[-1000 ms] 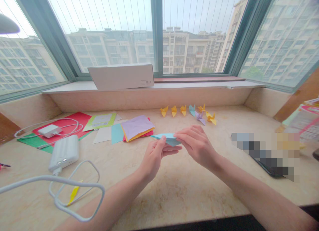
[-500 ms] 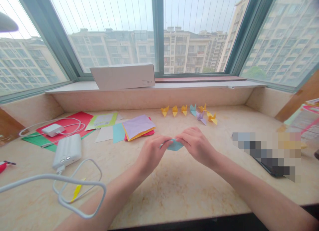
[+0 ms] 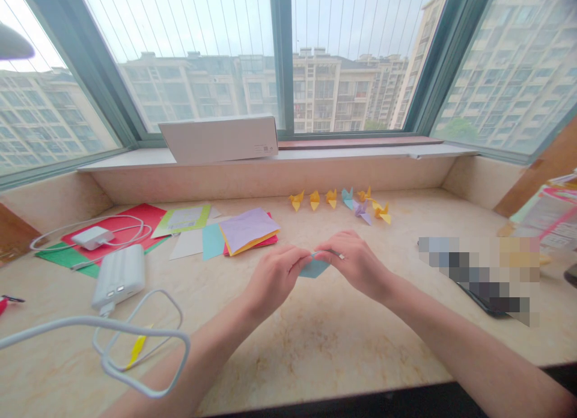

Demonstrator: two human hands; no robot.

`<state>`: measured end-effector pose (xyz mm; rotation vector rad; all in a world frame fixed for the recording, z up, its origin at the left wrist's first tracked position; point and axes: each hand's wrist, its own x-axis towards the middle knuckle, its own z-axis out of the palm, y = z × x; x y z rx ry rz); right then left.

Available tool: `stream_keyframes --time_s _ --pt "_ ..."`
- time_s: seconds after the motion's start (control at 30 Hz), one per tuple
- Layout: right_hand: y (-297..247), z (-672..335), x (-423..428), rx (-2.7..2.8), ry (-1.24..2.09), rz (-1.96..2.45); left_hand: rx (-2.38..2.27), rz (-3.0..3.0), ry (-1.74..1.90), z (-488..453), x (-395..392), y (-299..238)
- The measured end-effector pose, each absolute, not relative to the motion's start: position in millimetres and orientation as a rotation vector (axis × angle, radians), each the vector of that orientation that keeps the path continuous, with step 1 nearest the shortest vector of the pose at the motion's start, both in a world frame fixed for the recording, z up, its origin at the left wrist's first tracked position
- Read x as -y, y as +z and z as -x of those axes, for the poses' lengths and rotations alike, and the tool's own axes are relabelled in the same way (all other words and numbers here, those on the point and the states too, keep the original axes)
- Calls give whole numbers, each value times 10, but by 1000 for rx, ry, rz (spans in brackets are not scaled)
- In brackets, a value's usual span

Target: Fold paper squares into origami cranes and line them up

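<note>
A small folded piece of light blue paper (image 3: 315,268) is held between my two hands, just above the marble counter. My left hand (image 3: 278,275) pinches its left end, and my right hand (image 3: 353,260) grips the right end with fingers closed. A corner of the paper pokes out by the right fingers. Much of the fold is hidden behind the fingers. Beyond my hands stand several folded paper cranes: yellow ones (image 3: 331,198), a blue one (image 3: 347,197) and a purple one (image 3: 362,212).
Left of my hands lies a stack of coloured paper (image 3: 249,227). Farther left are red sheets (image 3: 151,217), a white power bank (image 3: 119,275) and a looping white cable (image 3: 148,329). A phone-like dark object (image 3: 487,307), partly blurred out, lies right. A white box (image 3: 220,139) stands on the sill.
My hands stay nearly in place on the blue paper. The right fingers have shifted, so a paper corner now shows beside them. The view has moved very slightly.
</note>
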<state>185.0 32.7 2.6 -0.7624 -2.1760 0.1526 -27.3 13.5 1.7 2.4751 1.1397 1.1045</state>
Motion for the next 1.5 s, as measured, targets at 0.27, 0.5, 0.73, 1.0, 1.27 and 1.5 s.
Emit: stream_keyframes --time_s 0.27,0.5,0.73,1.0,1.27,1.5 --pt "34 -1868 -316 2107 46 691 -1168 -2065 1087 224 -124 72" --pt "92 -1897 -321 2267 -5 568 -914 -1385 1044 217 -147 88" --pt "59 -1872 -325 2062 118 751 -686 -1073 1065 227 -141 134" --pt "28 -1723 -229 1823 342 894 -623 -1112 1139 175 -114 61" --pt "8 -1676 -169 1879 351 768 -749 -1182 1201 117 -113 -60" --pt "-20 -1641 -188 1733 526 920 -719 -1249 1222 101 -87 3"
